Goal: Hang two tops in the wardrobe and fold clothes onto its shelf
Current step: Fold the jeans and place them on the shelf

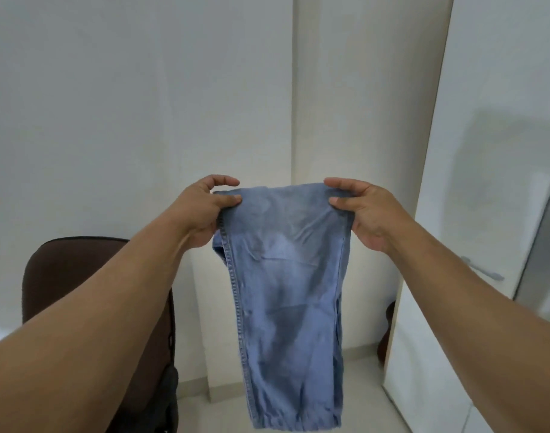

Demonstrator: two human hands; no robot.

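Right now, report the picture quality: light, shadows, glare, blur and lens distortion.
Head view: soft, even light with no harsh glare; a faint grey shadow lies on the white wardrobe door. Wide-angle bending bows the door edge and stretches both forearms toward the lower corners. The blue jeans, left hand and right hand look fairly sharp, while the brown chair and door handle look softer.

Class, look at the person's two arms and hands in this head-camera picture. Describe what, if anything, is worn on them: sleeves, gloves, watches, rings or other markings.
Both forearms are bare as far as the frame shows; no sleeve edge is in view. The left hand and the right hand wear no gloves. No watch, bracelet or band shows at either wrist, and no ring is visible on the fingers that can be seen. No tattoos or markings show.
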